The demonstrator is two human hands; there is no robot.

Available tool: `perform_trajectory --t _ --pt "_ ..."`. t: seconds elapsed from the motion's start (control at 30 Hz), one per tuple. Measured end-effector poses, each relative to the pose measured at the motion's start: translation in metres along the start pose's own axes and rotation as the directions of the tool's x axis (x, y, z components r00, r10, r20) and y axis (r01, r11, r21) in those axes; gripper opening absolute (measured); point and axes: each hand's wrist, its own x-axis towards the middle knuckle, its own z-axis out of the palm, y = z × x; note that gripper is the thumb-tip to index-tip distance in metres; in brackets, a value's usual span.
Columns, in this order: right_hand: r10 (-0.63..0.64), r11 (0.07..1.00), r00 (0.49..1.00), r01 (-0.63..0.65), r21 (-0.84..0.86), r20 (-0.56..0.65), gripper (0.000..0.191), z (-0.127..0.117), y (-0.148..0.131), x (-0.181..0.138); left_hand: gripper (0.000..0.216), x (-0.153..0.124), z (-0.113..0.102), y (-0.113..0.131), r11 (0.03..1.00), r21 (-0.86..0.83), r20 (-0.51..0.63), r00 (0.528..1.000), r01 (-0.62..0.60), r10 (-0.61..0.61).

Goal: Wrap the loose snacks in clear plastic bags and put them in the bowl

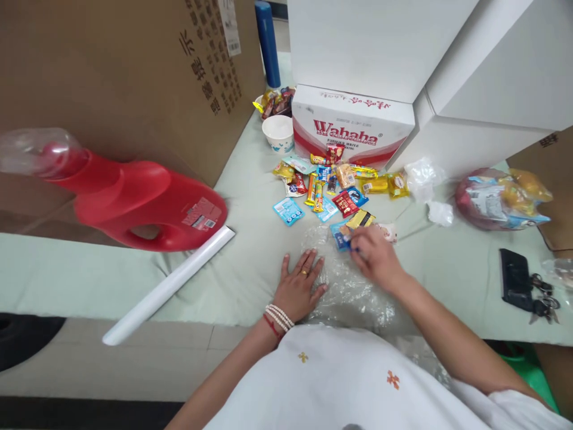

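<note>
My left hand point(301, 286) lies flat with its fingers spread, on the green cloth at the edge of a clear plastic bag point(344, 286). My right hand point(376, 254) is curled, its fingertips pinched on a blue snack packet point(339, 236); motion blurs the fingers a little. Just beyond it is a loose pile of wrapped snacks: a yellow packet point(360, 219), a red packet point(345, 203), a light-blue packet point(289, 211) and several others. Close by my right knuckles lies a whitish packet point(388, 232), partly hidden by the hand.
Behind the snacks stands a Wahaha water carton point(353, 122), with a paper cup point(278, 134) beside it. A red detergent bottle point(147, 200) and a white roll point(170, 286) lie left. On the right are a bagged bundle point(486, 200), a black wallet-like case point(515, 278) and keys point(543, 301).
</note>
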Motion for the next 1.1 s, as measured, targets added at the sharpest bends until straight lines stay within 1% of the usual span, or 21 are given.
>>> perform_trajectory --t 0.03,0.07,0.13,0.17,0.2,0.23,0.3,0.33,0.43,0.47,0.53,0.6,0.63,0.7,0.77,0.8,0.9,0.97,1.03,1.1 --pt "-0.044 0.997 0.996 0.049 -0.059 0.081 0.009 0.009 -0.011 -0.013 0.064 0.0 0.0 0.0 1.0 -0.001 -0.002 1.0 0.002 -0.002" --pt "-0.073 0.991 0.981 0.091 -0.094 0.18 0.009 0.018 -0.019 -0.024 0.064 0.0 0.0 0.0 1.0 -0.003 -0.002 1.0 0.004 -0.004" --pt "-0.102 0.988 0.934 0.135 -0.073 0.342 0.008 0.03 -0.027 -0.038 0.065 0.0 0.0 0.0 1.0 -0.006 0.003 1.0 0.008 -0.008" --pt "-0.112 0.992 0.915 0.127 -0.014 0.388 0.012 0.032 -0.026 -0.04 0.066 0.0 0.0 0.0 1.0 -0.007 0.007 1.0 0.008 -0.008" --pt "-0.119 0.993 0.906 0.103 0.061 0.406 0.016 0.031 -0.022 -0.037 0.066 0.0 0.0 0.0 1.0 -0.007 0.01 1.0 0.009 -0.009" --pt "-0.114 0.989 0.909 0.067 0.13 0.401 0.019 0.029 -0.016 -0.029 0.066 0.0 0.0 0.0 1.0 -0.007 0.012 1.0 0.009 -0.009" --pt "-0.074 0.978 0.932 -0.002 0.208 0.354 0.023 0.023 0.001 -0.002 0.066 0.0 0.0 0.0 1.0 -0.007 0.011 1.0 0.008 -0.008" --pt "-0.048 0.977 0.942 -0.026 0.213 0.332 0.023 0.022 0.012 0.017 0.065 0.0 0.0 -0.001 1.0 -0.006 0.01 1.0 0.006 -0.006" --pt "0.014 0.987 0.954 -0.062 0.15 0.3 0.023 0.029 0.044 0.082 0.065 0.0 -0.001 -0.001 1.0 -0.007 0.01 1.0 -0.002 0.002" --pt "0.038 0.993 0.956 -0.069 0.096 0.291 0.023 0.035 0.054 0.103 0.064 0.0 -0.001 -0.001 1.0 -0.009 0.01 1.0 -0.002 0.002" --pt "0.096 0.994 0.968 -0.082 -0.066 0.233 0.026 0.049 0.071 0.143 0.064 0.0 -0.001 -0.001 1.0 -0.013 0.011 1.0 0.0 0.0" --pt "0.101 0.976 0.975 -0.059 -0.21 0.196 0.032 0.062 0.086 0.173 0.064 0.0 -0.001 -0.001 1.0 -0.013 0.012 1.0 0.005 -0.004" --pt "0.087 0.966 0.974 -0.03 -0.258 0.211 0.037 0.068 0.093 0.184 0.064 0.0 -0.001 -0.001 1.0 -0.014 0.012 1.0 0.008 -0.007" --pt "0.055 0.951 0.952 0.043 -0.306 0.302 0.045 0.075 0.107 0.195 0.064 -0.001 -0.001 -0.001 1.0 -0.024 0.012 1.0 0.014 -0.014" --pt "0.045 0.94 0.918 0.094 -0.327 0.394 0.049 0.078 0.119 0.194 0.064 -0.001 -0.001 -0.002 0.999 -0.041 0.009 1.0 0.019 -0.018" --pt "0.047 0.936 0.906 0.107 -0.335 0.42 0.05 0.077 0.124 0.188 0.064 -0.001 -0.001 -0.002 0.999 -0.05 0.006 1.0 0.019 -0.019" --pt "0.044 0.929 0.9 0.122 -0.348 0.435 0.054 0.069 0.133 0.161 0.063 -0.001 0.0 -0.002 0.998 -0.065 -0.008 1.0 0.018 -0.018" --pt "0.034 0.93 0.896 0.135 -0.343 0.443 0.054 0.058 0.135 0.142 0.063 -0.001 0.0 -0.002 0.998 -0.061 -0.013 1.0 0.017 -0.017" --pt "0.034 0.936 0.876 0.141 -0.322 0.481 0.053 0.047 0.132 0.131 0.063 -0.001 0.001 -0.002 0.999 -0.047 -0.014 1.0 0.018 -0.018" --pt "0.101 0.942 0.857 0.081 -0.326 0.506 0.044 0.037 0.125 0.132 0.064 0.0 0.0 -0.002 0.999 -0.036 -0.012 1.0 0.02 -0.021"
